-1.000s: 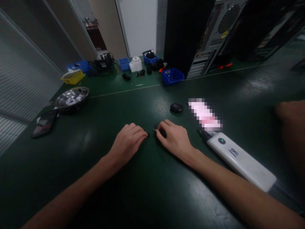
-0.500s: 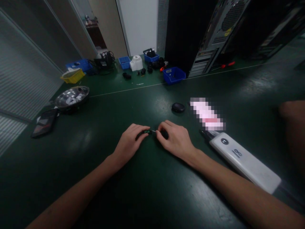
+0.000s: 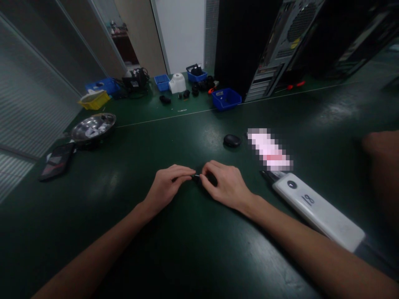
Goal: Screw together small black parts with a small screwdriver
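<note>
Above the green table, my left hand (image 3: 165,187) is closed, thumb and fingertips pinched together on a small dark piece (image 3: 193,177) that is mostly hidden by the fingers. Close to its right, my right hand (image 3: 226,182) is curled in a pinch around a small black thing with a thin metal tip (image 3: 197,175). The tip points left and meets or nearly meets the dark piece; I cannot tell if they are joined. The black thing's kind cannot be made out. Beyond my right hand lies a black computer mouse (image 3: 232,140).
To the right are a white device marked 18 (image 3: 318,211) and a blurred-out phone-like screen (image 3: 269,149). At the left sit a metal bowl (image 3: 109,120) and a dark tablet-like device (image 3: 57,162). Blue bins (image 3: 227,107) and a computer tower (image 3: 243,50) stand behind. Another person's arm (image 3: 382,162) is far right.
The green circuit board that showed between my left fingers is now covered by them. My left hand has turned slightly, and both hands have shifted a little left in view.
</note>
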`<action>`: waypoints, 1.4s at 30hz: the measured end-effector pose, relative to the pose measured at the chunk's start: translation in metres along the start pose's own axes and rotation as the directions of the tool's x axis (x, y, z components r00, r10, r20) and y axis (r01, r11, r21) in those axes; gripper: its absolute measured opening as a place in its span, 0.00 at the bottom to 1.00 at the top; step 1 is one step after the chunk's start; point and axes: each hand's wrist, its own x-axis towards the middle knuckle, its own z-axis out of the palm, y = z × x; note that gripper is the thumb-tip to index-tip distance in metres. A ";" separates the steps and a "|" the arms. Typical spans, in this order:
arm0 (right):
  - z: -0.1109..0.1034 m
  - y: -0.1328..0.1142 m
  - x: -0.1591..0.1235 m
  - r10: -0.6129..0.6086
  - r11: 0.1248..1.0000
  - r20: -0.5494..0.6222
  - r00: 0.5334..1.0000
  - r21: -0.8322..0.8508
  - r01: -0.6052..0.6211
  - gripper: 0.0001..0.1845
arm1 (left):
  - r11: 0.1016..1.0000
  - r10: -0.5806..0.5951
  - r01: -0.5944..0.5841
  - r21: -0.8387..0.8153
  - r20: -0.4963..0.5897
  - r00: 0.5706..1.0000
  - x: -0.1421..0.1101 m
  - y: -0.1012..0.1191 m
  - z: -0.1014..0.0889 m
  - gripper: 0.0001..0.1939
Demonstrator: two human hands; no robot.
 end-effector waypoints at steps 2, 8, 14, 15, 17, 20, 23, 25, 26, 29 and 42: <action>0.000 -0.001 0.000 -0.020 1.000 0.013 1.000 -0.008 0.020 0.09 | 1.000 0.009 -0.009 0.014 0.023 1.000 -0.001 0.001 0.000 0.13; 0.001 -0.003 -0.001 -0.051 0.998 0.033 0.998 -0.025 0.052 0.10 | 0.991 0.063 -0.068 0.115 0.049 0.997 -0.002 0.005 0.003 0.14; 0.003 -0.001 -0.001 -0.058 0.998 0.008 0.998 0.023 0.058 0.08 | 0.998 0.045 -0.045 0.050 0.010 0.999 -0.003 0.005 0.000 0.13; 0.003 0.000 -0.001 -0.065 0.997 0.006 0.998 0.036 0.064 0.08 | 0.998 0.043 -0.043 0.041 0.001 0.999 -0.003 0.005 0.000 0.13; 0.004 0.000 -0.001 -0.077 0.995 0.001 0.997 0.067 0.077 0.07 | 0.999 0.035 -0.034 0.022 -0.013 0.999 -0.003 0.005 0.000 0.13; 0.005 0.001 -0.001 -0.089 0.991 -0.004 0.996 0.099 0.089 0.07 | 1.000 0.026 -0.026 0.004 -0.024 0.999 -0.004 0.007 0.001 0.13; 0.005 0.002 -0.001 -0.085 0.992 -0.010 0.996 0.089 0.085 0.07 | 0.999 0.033 -0.033 0.012 -0.006 0.999 -0.004 0.008 0.001 0.13; 0.005 0.002 0.000 -0.074 0.995 -0.020 0.997 0.066 0.075 0.07 | 0.999 0.030 -0.031 0.038 0.024 0.999 -0.004 0.010 0.001 0.14; 0.005 0.003 0.000 -0.068 0.996 -0.027 0.997 0.052 0.069 0.07 | 0.998 0.026 -0.028 0.058 0.042 0.999 -0.004 0.011 0.001 0.16; 0.004 0.004 0.001 -0.047 0.999 -0.043 0.998 -0.002 0.046 0.08 | 0.990 0.006 -0.020 0.140 0.100 0.995 -0.004 0.014 0.000 0.21; -0.001 0.002 0.000 0.086 0.970 -0.075 0.993 -0.222 -0.101 0.08 | 0.922 -0.020 -0.068 0.382 0.221 0.975 -0.002 0.014 -0.005 0.23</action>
